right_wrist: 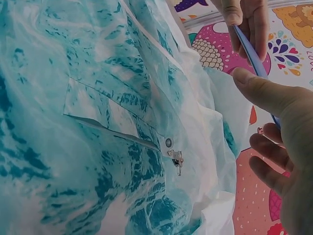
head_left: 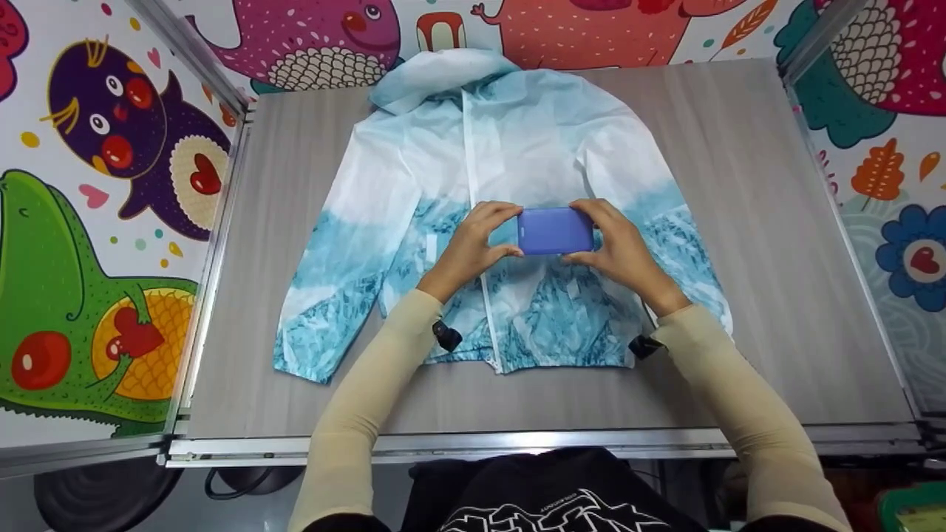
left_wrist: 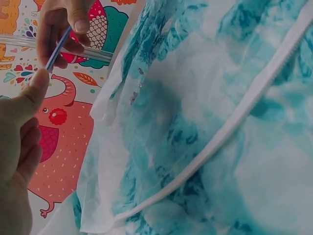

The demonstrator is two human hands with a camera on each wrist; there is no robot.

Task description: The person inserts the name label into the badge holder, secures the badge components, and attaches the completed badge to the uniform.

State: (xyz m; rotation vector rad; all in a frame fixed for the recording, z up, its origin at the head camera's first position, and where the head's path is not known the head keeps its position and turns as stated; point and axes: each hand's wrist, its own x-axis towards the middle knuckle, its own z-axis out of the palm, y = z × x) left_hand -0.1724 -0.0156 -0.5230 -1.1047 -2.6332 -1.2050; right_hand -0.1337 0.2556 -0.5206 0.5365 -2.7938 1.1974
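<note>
Both hands hold up a thin, flat blue rectangle with rounded corners point(head_left: 556, 230) above a jacket; its exact kind I cannot tell. My left hand point(head_left: 477, 240) pinches its left end between thumb and fingers. At the opposite end, the thumb and fingers of my right hand point(head_left: 617, 244) grip it the same way. The wrist views show the rectangle point(right_wrist: 252, 51) nearly edge-on. Below lies the white and teal hooded jacket point(head_left: 443, 170), spread front up with sleeves out to the sides. Its white front zipper point(left_wrist: 215, 142) and a metal zipper pull point(right_wrist: 177, 159) by a pocket show in the wrist views.
The jacket lies on a grey wood-grain table point(head_left: 776, 258) with a metal front rail point(head_left: 517, 442). Panels printed with cartoon animals point(head_left: 133, 133) stand at the left, back and right. A dark round stool seat point(head_left: 103, 491) is below the table at the left.
</note>
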